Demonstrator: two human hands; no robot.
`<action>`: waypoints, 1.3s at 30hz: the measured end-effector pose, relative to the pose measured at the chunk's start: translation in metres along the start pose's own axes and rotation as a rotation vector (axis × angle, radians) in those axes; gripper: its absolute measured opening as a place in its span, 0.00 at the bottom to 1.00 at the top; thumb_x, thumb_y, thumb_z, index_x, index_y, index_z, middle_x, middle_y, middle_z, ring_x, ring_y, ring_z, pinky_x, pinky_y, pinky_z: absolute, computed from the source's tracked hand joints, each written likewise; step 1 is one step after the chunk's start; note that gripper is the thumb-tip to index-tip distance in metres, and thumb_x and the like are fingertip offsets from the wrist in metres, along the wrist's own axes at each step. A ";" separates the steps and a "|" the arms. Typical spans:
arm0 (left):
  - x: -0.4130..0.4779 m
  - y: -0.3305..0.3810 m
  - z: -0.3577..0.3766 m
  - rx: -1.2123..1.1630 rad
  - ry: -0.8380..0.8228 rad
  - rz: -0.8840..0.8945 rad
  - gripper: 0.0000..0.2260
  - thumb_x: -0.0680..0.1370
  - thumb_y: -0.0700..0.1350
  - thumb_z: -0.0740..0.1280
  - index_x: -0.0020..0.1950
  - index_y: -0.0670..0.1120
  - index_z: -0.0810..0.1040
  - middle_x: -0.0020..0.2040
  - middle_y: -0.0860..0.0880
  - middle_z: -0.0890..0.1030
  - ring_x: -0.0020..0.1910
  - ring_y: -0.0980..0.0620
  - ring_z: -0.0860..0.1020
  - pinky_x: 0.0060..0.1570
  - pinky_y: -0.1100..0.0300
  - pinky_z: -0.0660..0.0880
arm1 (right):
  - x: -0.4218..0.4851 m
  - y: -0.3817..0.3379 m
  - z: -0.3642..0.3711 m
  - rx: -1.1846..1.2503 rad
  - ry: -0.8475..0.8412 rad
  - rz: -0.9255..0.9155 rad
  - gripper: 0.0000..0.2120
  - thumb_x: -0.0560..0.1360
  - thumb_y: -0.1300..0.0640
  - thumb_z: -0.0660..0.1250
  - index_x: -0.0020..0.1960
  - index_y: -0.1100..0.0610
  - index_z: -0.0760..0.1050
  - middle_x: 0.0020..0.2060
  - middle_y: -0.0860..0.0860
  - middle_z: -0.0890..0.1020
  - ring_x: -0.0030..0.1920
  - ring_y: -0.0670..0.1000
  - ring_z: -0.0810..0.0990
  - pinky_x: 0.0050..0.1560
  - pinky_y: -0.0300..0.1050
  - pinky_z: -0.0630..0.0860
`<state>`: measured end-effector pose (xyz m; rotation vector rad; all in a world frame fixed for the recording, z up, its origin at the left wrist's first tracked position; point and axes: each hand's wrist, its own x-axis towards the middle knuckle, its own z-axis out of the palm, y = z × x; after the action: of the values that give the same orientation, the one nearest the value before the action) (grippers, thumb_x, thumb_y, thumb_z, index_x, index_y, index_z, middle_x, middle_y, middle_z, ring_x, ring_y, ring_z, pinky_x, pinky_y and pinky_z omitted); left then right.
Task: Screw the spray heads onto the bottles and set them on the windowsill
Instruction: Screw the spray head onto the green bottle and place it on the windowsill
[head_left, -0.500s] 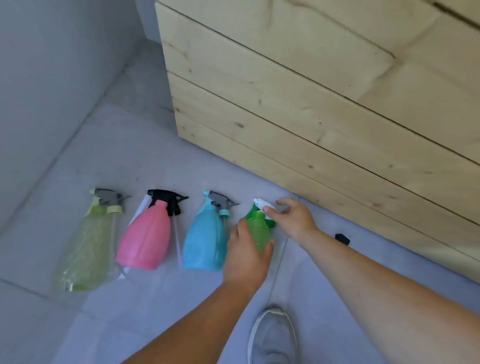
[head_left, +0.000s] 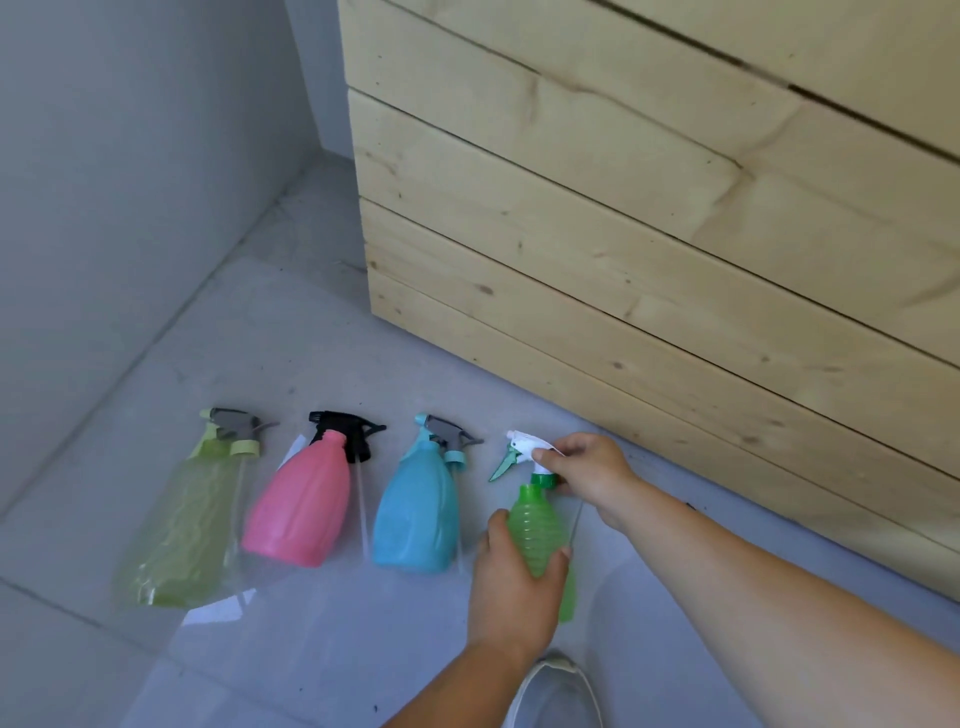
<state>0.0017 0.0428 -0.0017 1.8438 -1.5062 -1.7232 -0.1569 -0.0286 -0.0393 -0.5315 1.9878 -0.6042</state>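
left hand (head_left: 514, 587): fingers clenched, green bottle (head_left: 537, 535) is being gripped
right hand (head_left: 587, 470): white spray head (head_left: 530, 447) is being pinched at bottle's 12 o'clock
floor (head_left: 311, 332): blue bottle (head_left: 415, 514) at 9 o'clock

Left hand (head_left: 511, 582) covers lower middle of green bottle (head_left: 535, 525); bottle base partly hidden. Right hand (head_left: 587, 470) hides rear of white spray head (head_left: 530, 446). Shoe (head_left: 558, 691) cut by bottom edge. Wooden panel (head_left: 649, 260) cut by top, right edges.

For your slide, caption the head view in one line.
Left hand steadies green bottle; right hand fits white spray head.
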 end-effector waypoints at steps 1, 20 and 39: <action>-0.003 -0.002 -0.002 -0.028 -0.003 0.009 0.30 0.77 0.52 0.74 0.75 0.47 0.66 0.65 0.48 0.77 0.61 0.50 0.78 0.54 0.63 0.73 | -0.004 -0.001 -0.001 -0.006 -0.001 -0.011 0.10 0.68 0.55 0.78 0.41 0.56 0.78 0.40 0.56 0.84 0.42 0.54 0.81 0.57 0.61 0.80; -0.182 0.048 -0.249 -0.003 0.170 0.424 0.36 0.66 0.62 0.77 0.72 0.56 0.75 0.63 0.60 0.83 0.65 0.61 0.79 0.69 0.59 0.75 | -0.315 -0.282 -0.023 0.405 -0.115 -0.898 0.03 0.80 0.60 0.65 0.52 0.57 0.77 0.46 0.55 0.86 0.53 0.58 0.86 0.49 0.46 0.83; -0.317 0.035 -0.344 0.069 0.463 0.573 0.32 0.66 0.60 0.79 0.67 0.61 0.71 0.57 0.58 0.83 0.56 0.56 0.83 0.59 0.49 0.82 | -0.473 -0.299 0.022 0.567 -0.204 -1.099 0.04 0.79 0.61 0.64 0.50 0.60 0.77 0.45 0.55 0.86 0.51 0.62 0.86 0.53 0.51 0.83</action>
<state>0.3327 0.1047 0.3242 1.4864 -1.6742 -0.9245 0.1102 0.0127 0.4515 -1.2470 1.1061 -1.6265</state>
